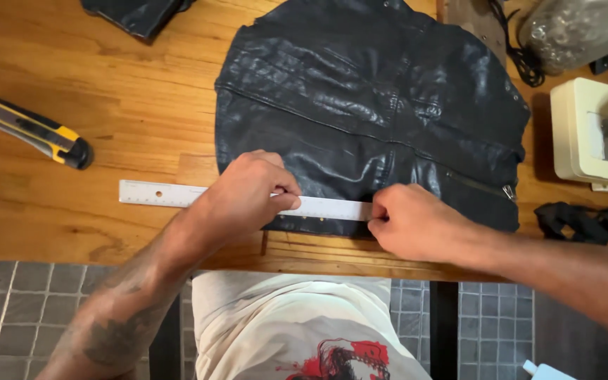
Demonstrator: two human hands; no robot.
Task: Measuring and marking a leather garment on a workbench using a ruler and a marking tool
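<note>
One black leather jacket [367, 105] lies spread flat on the wooden tabletop [107, 105], its top edge cut off by the frame. One pale ruler [170, 194] lies across the jacket's lower hem, its left part out on the bare wood and its right end at the jacket's middle. The left hand [244, 197] presses down on the ruler with fingers bent, covering its middle stretch. The right hand [413, 222] is curled at the ruler's right end, thumb and forefinger drawn together in a pinch at the jacket's hem; whether they grip the ruler's tip, the leather or some small tool cannot be told.

One yellow-and-black utility knife [33, 130] lies well to the left, its handle end cut off. One more dark leather piece [138, 13] sits at the top left, mostly out of view. On the right stands one cream-coloured box [585, 134] with a metal fitting on top, cut off at the edge. Above it a grey, shiny wrapped bundle [578, 28] rests beside a tangle of black cord [518, 53]. One crumpled black strap [582, 222] lies below the box. A light-blue corner [547, 371] shows at the bottom, too little to identify.
</note>
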